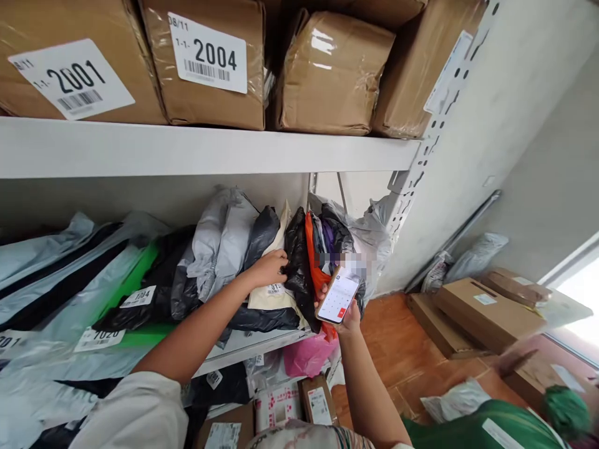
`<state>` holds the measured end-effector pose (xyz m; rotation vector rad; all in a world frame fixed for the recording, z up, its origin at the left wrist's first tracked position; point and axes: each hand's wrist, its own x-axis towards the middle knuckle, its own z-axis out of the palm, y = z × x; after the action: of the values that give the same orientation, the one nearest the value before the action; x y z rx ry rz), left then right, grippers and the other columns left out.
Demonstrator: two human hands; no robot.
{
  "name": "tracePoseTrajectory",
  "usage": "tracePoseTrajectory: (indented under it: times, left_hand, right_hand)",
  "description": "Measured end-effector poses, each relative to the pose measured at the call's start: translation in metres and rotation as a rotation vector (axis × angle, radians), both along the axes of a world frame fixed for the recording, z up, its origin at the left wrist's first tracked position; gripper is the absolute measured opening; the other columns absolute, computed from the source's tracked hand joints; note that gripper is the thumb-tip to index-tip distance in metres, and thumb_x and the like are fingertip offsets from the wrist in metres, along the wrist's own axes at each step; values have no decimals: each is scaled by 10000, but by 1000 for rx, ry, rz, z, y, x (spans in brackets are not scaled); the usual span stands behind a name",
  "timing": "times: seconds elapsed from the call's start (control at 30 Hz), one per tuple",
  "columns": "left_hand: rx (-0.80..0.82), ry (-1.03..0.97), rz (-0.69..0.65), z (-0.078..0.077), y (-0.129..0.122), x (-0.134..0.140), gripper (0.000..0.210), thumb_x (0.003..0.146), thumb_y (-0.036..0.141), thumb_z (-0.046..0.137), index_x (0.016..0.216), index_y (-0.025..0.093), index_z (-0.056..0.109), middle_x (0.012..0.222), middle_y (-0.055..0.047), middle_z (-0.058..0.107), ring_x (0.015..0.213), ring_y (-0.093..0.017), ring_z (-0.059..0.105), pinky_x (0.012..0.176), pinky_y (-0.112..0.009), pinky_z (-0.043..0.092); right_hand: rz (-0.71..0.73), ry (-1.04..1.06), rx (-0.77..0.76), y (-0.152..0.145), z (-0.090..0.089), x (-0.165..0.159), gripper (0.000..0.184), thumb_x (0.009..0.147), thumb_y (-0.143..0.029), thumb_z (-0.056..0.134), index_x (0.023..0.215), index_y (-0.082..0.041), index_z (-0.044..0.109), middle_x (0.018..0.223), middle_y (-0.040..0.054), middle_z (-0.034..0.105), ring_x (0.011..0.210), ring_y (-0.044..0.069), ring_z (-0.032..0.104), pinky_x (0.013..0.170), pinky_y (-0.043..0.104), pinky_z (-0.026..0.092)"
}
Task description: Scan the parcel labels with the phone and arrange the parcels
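My right hand (349, 321) is wrapped round a smartphone (337, 296) with a light screen showing a number keypad and a red key. On the middle shelf, my left hand (269, 269) has its fingers curled at the edge of a black plastic parcel (299, 262); the fingertips are partly hidden. Just under that hand is a cream parcel (274, 298) with a white label. An orange parcel (316, 249) stands behind the phone, beside other dark and grey bags. Left of the hand lean grey parcels (222, 240).
Cardboard boxes (337, 81) fill the shelf above, over a white beam (206, 148). Bagged parcels, one bright green (128, 280), lie at left. A pink bag (306, 355) sits below. More cartons (489, 308) and a green sack (491, 424) are on the floor at right.
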<state>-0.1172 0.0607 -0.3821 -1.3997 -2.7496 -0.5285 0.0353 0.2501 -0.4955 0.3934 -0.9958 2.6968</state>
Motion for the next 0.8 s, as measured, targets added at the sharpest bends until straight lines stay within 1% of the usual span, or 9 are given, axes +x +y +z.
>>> tracePoseTrajectory:
  times: [0.07,0.17,0.27,0.37,0.47,0.57,0.63,0.7,0.8]
  left_hand:
    - [-20,-22,11,7,2,-10,83,754,240,615,817,199,647,1074,-38,651,1024,-206,622,907,-267,474]
    - [-16,9,148,23,31,-19,365,927,417,445,1205,218,573,1157,-80,656,1031,-230,641,875,-312,493]
    - [-125,90,314,30,66,-21,593,910,553,491,1410,247,395,1189,-148,655,1037,-309,658,834,-379,506]
    - [-248,147,331,21,70,-15,494,915,392,532,1386,276,440,1084,-140,704,986,-339,681,799,-407,507]
    - [-315,207,286,8,41,0,493,916,241,497,1398,339,467,1098,-105,716,1022,-308,680,816,-387,502]
    - [-360,224,274,4,20,13,494,920,276,496,1410,342,487,1079,-105,722,1016,-303,683,797,-375,510]
    - [-373,231,328,6,27,15,467,927,341,485,1391,298,517,1048,-137,716,982,-329,688,760,-395,521]
    - [-370,257,414,10,50,10,446,939,406,458,1343,245,559,1069,-185,690,974,-356,683,731,-411,527]
    - [-363,307,505,9,79,3,405,966,320,414,1320,211,579,1077,-216,659,931,-334,688,709,-387,527]
  right_hand:
    - [-21,2,3,0,-3,-1,679,598,-645,811,1124,-244,660,1006,80,682,891,257,650,847,460,563]
    - [-72,-8,14,-4,-5,-4,672,592,-580,838,1120,-213,644,1012,112,699,973,308,666,894,507,542]
    - [-138,-23,3,-3,-3,-9,705,586,-613,821,1129,-210,621,1013,123,714,1050,345,664,878,518,550]
    - [-206,-30,-14,3,-1,-11,702,599,-604,812,1147,-215,610,1019,115,726,1063,352,673,867,516,561]
    - [-267,-38,-13,7,-3,-11,602,631,-522,823,1110,-214,630,1014,114,740,1047,346,689,869,508,566]
    - [-319,-45,3,2,-7,-11,504,685,-488,800,1083,-218,649,1031,118,746,1062,340,689,870,503,571]
    - [-331,-52,21,-3,-10,-12,483,690,-475,803,1073,-219,657,1049,121,746,1076,342,685,865,505,577]
    - [-326,-57,42,-7,-11,-13,497,661,-454,830,1065,-215,665,1067,126,745,1077,345,685,862,505,580]
    - [-317,-58,52,-8,-12,-13,526,647,-466,842,1074,-211,671,1099,134,739,1061,347,694,858,504,585]
